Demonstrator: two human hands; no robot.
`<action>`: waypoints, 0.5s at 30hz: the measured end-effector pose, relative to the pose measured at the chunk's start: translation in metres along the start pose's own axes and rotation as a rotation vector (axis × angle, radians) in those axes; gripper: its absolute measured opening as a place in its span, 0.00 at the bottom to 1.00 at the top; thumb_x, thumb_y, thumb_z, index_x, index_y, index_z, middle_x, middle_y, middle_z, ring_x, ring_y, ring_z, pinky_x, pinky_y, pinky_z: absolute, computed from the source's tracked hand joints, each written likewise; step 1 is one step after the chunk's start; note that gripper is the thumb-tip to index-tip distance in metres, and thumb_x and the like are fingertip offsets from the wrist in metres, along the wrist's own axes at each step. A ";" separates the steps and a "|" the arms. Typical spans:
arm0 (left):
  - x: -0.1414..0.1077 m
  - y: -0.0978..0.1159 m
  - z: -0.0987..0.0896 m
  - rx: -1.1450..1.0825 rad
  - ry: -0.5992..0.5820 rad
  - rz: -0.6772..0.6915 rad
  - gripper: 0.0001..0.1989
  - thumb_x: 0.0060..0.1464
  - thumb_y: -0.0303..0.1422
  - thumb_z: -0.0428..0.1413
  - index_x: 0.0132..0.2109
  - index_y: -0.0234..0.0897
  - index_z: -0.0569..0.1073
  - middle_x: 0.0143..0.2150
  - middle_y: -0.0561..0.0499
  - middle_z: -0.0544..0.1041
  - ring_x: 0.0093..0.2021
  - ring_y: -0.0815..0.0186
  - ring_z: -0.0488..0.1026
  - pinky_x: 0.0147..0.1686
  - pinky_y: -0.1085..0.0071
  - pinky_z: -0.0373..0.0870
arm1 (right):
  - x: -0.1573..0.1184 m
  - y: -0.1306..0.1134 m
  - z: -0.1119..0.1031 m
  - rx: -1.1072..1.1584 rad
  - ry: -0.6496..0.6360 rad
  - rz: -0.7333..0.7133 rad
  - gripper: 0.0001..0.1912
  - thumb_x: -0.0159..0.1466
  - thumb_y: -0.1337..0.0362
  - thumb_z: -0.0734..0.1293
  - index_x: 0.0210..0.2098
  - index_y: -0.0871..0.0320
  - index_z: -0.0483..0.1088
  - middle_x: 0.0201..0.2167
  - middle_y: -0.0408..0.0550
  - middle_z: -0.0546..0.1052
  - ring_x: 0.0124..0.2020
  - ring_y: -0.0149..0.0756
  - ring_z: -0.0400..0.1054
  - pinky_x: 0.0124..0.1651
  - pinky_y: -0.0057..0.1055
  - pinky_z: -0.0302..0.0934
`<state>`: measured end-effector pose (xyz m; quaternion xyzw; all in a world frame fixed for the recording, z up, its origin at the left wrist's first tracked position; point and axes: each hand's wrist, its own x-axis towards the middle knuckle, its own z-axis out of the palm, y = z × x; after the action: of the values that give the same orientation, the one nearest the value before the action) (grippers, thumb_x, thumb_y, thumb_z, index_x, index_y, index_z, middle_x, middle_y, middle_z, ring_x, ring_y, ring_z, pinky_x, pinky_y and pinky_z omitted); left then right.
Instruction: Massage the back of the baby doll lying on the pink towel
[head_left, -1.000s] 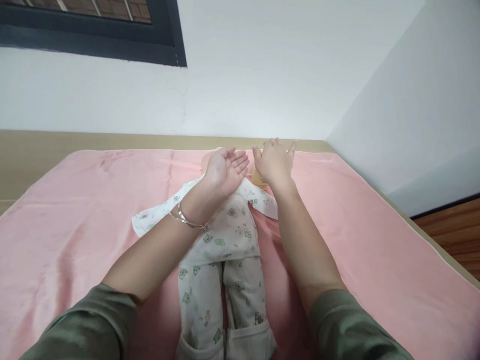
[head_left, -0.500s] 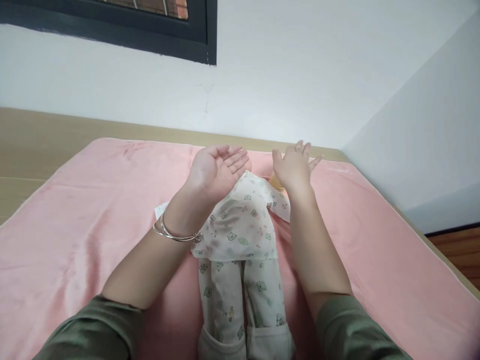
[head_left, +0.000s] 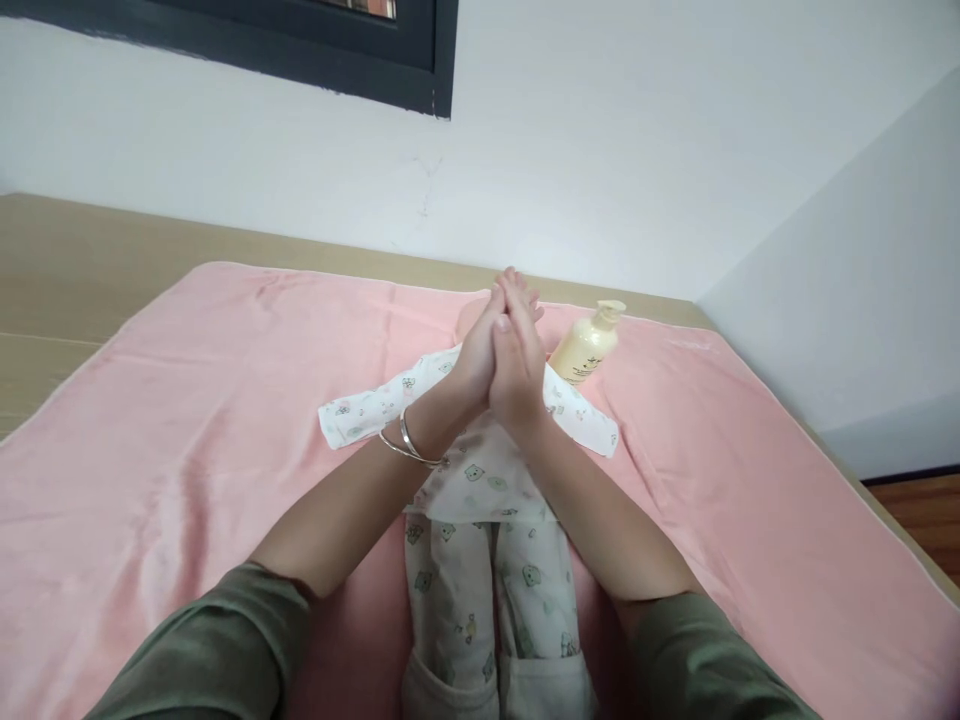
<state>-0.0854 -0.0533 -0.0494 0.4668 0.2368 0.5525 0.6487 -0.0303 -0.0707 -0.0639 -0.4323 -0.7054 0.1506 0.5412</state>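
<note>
Palm against palm, my left hand (head_left: 477,350) and my right hand (head_left: 519,365) meet above the chest of a small white printed outfit (head_left: 487,475). Both have their fingers stretched out, and no object shows between them. Silver bangles (head_left: 409,440) circle my left wrist. The outfit's sleeves spread to both sides, and its trouser legs (head_left: 454,600) run toward me. Behind my hands, a rounded pink shape (head_left: 469,315) shows at the collar, mostly hidden. A cream pump bottle (head_left: 585,345) leans to the right, just beyond my right hand.
A pink blanket (head_left: 255,400) lies under the outfit on a light wooden surface (head_left: 97,235). Behind it rises a white wall (head_left: 300,170) with a dark window frame (head_left: 405,50). Another wall stands at the right.
My hands were apart and have come together, palms touching. The bottle and the sleeves, largely hidden behind my hands and arms before, now show more. The view has shifted slightly.
</note>
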 end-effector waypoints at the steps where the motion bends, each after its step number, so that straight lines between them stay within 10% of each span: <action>1: 0.001 -0.004 0.005 0.025 -0.029 0.015 0.27 0.70 0.41 0.33 0.68 0.44 0.62 0.72 0.52 0.64 0.78 0.60 0.48 0.73 0.53 0.57 | 0.004 0.003 -0.006 0.006 0.015 -0.002 0.32 0.76 0.49 0.43 0.75 0.53 0.49 0.75 0.46 0.55 0.78 0.44 0.39 0.78 0.57 0.42; 11: 0.017 0.004 0.024 0.118 -0.126 -0.036 0.31 0.70 0.45 0.29 0.73 0.41 0.54 0.75 0.46 0.59 0.75 0.58 0.56 0.71 0.57 0.62 | -0.003 -0.005 -0.015 -0.084 0.038 0.156 0.34 0.75 0.46 0.43 0.77 0.50 0.37 0.78 0.45 0.45 0.79 0.47 0.32 0.78 0.60 0.36; 15: 0.014 0.007 0.027 0.258 0.083 0.049 0.27 0.71 0.38 0.35 0.71 0.36 0.56 0.75 0.44 0.59 0.77 0.59 0.51 0.75 0.59 0.53 | 0.004 -0.010 -0.027 0.038 -0.053 0.132 0.33 0.76 0.50 0.40 0.77 0.55 0.38 0.77 0.48 0.49 0.78 0.44 0.38 0.78 0.56 0.43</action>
<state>-0.0634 -0.0500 -0.0281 0.5285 0.3212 0.5520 0.5593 -0.0106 -0.0806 -0.0443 -0.4634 -0.6863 0.2109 0.5194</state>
